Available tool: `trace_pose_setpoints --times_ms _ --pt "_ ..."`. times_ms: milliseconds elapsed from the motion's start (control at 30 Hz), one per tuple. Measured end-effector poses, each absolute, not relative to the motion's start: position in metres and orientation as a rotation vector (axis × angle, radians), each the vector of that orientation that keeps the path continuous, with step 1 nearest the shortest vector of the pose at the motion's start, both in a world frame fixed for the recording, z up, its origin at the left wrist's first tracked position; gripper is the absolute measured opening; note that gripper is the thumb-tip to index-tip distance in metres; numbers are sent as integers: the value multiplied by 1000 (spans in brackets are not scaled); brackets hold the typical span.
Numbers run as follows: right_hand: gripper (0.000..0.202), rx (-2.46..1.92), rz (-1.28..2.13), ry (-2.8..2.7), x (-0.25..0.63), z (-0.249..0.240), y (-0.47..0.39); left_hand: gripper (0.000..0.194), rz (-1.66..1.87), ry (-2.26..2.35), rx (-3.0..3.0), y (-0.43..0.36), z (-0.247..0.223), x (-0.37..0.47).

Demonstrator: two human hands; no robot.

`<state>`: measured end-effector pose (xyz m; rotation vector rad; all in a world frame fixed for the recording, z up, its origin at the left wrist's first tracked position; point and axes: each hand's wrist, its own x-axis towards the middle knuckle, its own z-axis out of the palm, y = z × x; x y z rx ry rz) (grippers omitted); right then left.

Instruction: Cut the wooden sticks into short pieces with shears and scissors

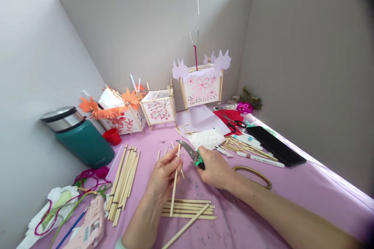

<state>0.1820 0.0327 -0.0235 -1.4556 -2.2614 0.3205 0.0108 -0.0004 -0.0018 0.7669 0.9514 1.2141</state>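
Note:
Between the thumb and fingers of my left hand (167, 169), a thin wooden stick (174, 186) is held nearly upright. My right hand (213, 167) is wrapped round the green handles of pruning shears (188, 149). The shears' blades point left, at the top end of the stick; whether they touch it I cannot tell. Below my left hand lies a row of cut sticks (189, 208), with one longer stick (188, 225) lying slantwise across them. A few short sticks lie on the cloth behind my left hand, partly hidden by it.
Bundled sticks (124, 183), a pink glue gun (90, 221) and a teal bottle (84, 140) are at left. Paper lanterns (159, 109) stand along the back. Black scissors (232, 124), a phone (276, 146), loose thin sticks (248, 149) and a brass-coloured loop (254, 169) lie at right. Grey partitions enclose the table.

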Motion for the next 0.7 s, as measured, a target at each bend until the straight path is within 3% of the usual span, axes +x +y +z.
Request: trace_pose_setpoints --times_ms 200,700 --pt "22 -1409 264 -2258 181 -25 35 79 1238 1090 757 3 -4 12" --pt "18 -1467 325 -2260 183 -21 33 74 1237 1114 849 1 -9 12"
